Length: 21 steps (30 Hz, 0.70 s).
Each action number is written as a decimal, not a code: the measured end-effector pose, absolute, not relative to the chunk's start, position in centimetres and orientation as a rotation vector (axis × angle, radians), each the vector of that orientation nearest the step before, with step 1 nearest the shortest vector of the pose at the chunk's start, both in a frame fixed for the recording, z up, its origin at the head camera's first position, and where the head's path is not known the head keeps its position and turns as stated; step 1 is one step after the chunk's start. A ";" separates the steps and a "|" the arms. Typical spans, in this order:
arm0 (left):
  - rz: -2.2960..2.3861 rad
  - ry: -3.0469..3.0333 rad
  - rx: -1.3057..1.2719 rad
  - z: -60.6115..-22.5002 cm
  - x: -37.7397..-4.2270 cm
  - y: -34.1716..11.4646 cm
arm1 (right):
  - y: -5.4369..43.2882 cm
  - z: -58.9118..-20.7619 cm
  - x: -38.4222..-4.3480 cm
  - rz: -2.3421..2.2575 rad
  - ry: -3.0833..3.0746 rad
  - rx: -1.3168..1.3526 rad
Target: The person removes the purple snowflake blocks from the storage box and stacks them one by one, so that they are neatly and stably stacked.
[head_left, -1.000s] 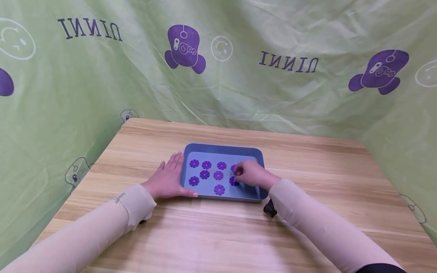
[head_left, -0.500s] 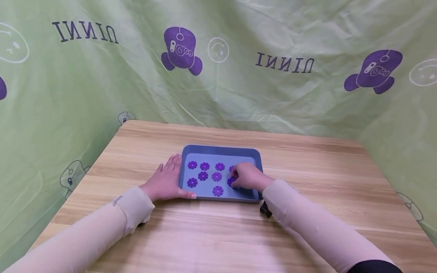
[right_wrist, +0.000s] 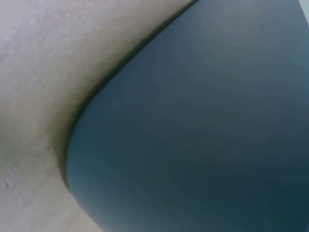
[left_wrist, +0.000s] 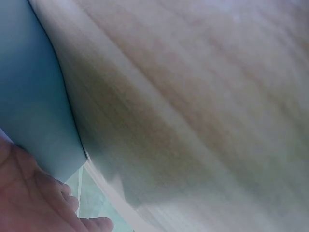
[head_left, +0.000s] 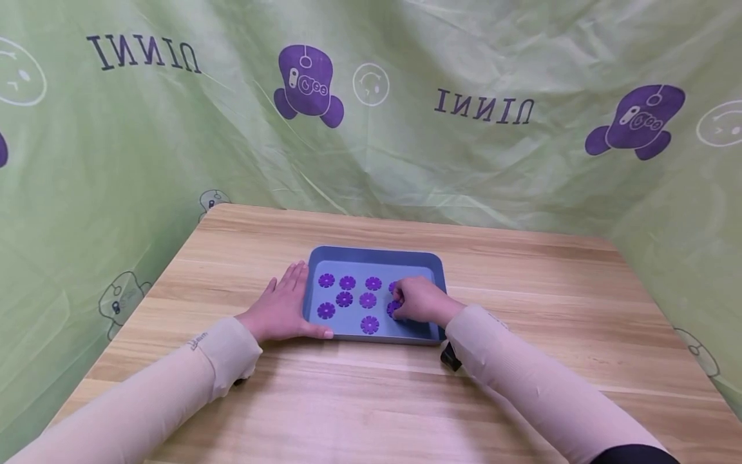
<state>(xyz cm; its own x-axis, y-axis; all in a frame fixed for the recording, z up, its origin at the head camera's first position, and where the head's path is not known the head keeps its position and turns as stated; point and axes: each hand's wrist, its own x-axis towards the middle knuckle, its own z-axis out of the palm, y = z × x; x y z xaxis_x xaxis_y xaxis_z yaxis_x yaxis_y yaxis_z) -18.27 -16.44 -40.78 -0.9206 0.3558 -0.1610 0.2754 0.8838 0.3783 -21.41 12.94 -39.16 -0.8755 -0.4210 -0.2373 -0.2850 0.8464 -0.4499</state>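
A blue-grey rectangular tray [head_left: 377,256] lies on the table with several purple notched snowflake discs [head_left: 370,325] spread over its floor. Against the tray's left side rests my left hand [head_left: 281,314], fingers straight and thumb along the near left corner. Its palm and fingertips show beside the tray wall [left_wrist: 36,92] in the left wrist view. Inside the tray, at the right, my right hand [head_left: 424,301] has curled fingers and pinches a purple snowflake disc [head_left: 391,309], partly covered by the fingertips. Just behind it another disc [head_left: 392,287] is partly hidden. The right wrist view shows only tray wall [right_wrist: 193,125] and table.
The wooden table [head_left: 371,399] extends around the tray on all sides. A green printed curtain [head_left: 406,161] hangs behind and along both sides of the table. A dark wrist-worn device [head_left: 450,356] sits under the right cuff, close to the tray's near right corner.
My right fingertips have come down slightly toward me onto the right-hand disc, then stay there. The head view has shifted a little. My left hand keeps its place on the tray.
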 end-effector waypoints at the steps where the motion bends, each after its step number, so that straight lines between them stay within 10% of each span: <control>1: 0.517 2.828 0.479 -40.8 -18.2 -16.5 | 12.9 -39.2 -21.4 -0.587 2.696 -0.527; 21: 0.470 2.842 0.498 -41.1 -17.5 -16.9 | 14.3 -40.0 -20.8 -0.707 2.655 -0.608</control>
